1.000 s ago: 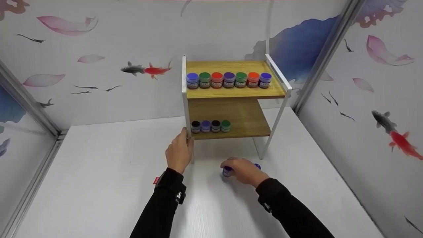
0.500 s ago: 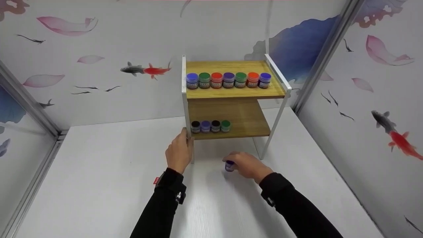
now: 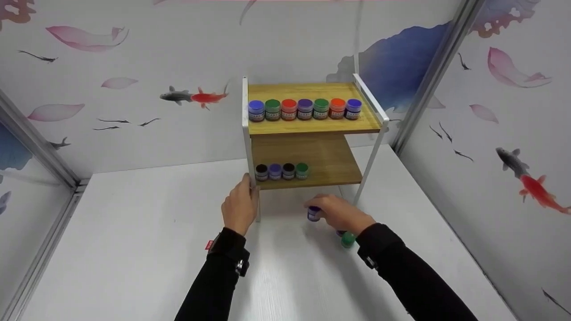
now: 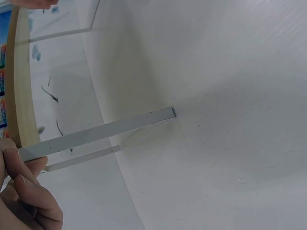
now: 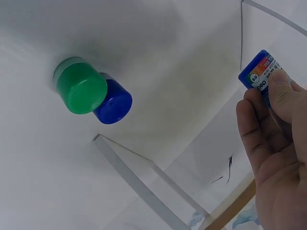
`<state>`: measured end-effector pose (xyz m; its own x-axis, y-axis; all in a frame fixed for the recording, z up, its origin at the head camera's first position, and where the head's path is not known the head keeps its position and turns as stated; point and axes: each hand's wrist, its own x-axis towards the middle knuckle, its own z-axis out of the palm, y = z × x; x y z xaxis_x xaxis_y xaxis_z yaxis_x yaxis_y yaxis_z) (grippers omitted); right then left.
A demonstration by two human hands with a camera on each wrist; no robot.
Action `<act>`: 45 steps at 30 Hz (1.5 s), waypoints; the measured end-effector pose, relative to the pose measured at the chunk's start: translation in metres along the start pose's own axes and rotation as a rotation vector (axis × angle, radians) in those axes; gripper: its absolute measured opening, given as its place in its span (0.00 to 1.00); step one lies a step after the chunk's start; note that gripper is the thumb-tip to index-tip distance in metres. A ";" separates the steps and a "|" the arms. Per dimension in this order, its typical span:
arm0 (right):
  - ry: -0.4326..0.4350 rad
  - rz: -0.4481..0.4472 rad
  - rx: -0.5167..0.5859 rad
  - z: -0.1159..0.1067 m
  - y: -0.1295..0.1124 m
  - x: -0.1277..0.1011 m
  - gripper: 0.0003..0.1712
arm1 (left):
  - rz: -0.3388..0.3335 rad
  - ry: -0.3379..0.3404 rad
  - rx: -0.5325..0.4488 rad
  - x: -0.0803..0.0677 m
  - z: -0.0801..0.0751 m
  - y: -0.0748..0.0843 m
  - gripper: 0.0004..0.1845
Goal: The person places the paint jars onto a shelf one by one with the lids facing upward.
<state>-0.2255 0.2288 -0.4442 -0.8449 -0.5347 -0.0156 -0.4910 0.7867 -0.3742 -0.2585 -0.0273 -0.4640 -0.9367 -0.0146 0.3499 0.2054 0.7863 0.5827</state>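
My left hand (image 3: pixel 241 205) holds the front left leg of a two-tier shelf (image 3: pixel 330 154); in the left wrist view, fingers and thumb grip that white leg (image 4: pixel 105 134) just below a board. In front of the lower tier, my right hand (image 3: pixel 341 211) pinches a blue-purple paint jar (image 3: pixel 313 214). The right wrist view shows the jar's printed label (image 5: pixel 264 72) between thumb and fingers. On the table near my right wrist sit a green jar (image 5: pixel 81 88) and a blue jar (image 5: pixel 115 103), partly hidden by the green one.
A row of several paint jars (image 3: pixel 305 109) stands on the upper tier. More jars with black, purple and green lids (image 3: pixel 288 171) line the lower tier's left front. Patterned wall panels (image 3: pixel 178 133) enclose the white table (image 3: pixel 147 249).
My right hand has lifted the blue-purple jar off the table and moved it forward toward the shelf. The green and blue jars behind it have come into view. The left hand keeps its grip.
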 end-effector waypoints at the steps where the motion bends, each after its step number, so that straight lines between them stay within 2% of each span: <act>1: -0.002 0.007 -0.001 -0.003 0.000 0.000 0.21 | -0.004 -0.005 -0.002 0.000 0.000 0.000 0.11; 10: -0.031 0.069 -0.039 -0.025 -0.005 0.001 0.21 | -0.002 -0.007 -0.016 0.000 -0.002 0.000 0.07; 16: -0.011 0.078 -0.061 -0.038 -0.008 0.004 0.21 | 0.005 -0.007 -0.020 0.000 -0.002 0.001 0.06; 23: -0.008 0.132 -0.086 -0.051 -0.012 0.006 0.21 | -0.001 -0.025 -0.020 0.000 -0.003 0.002 0.07; 32: 0.038 0.145 -0.078 -0.062 -0.010 0.010 0.22 | -0.008 -0.023 -0.013 0.000 -0.003 0.002 0.06; 40: 0.092 0.141 -0.138 -0.071 -0.008 0.018 0.19 | -0.022 -0.026 -0.016 0.001 -0.002 0.001 0.10; 45: 0.119 0.162 -0.192 -0.072 -0.006 0.023 0.23 | -0.013 -0.017 -0.018 0.000 0.000 0.002 0.10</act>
<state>-0.2574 0.2345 -0.3756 -0.9290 -0.3665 0.0524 -0.3695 0.9091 -0.1925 -0.2580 -0.0260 -0.4627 -0.9439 -0.0144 0.3298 0.1979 0.7749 0.6003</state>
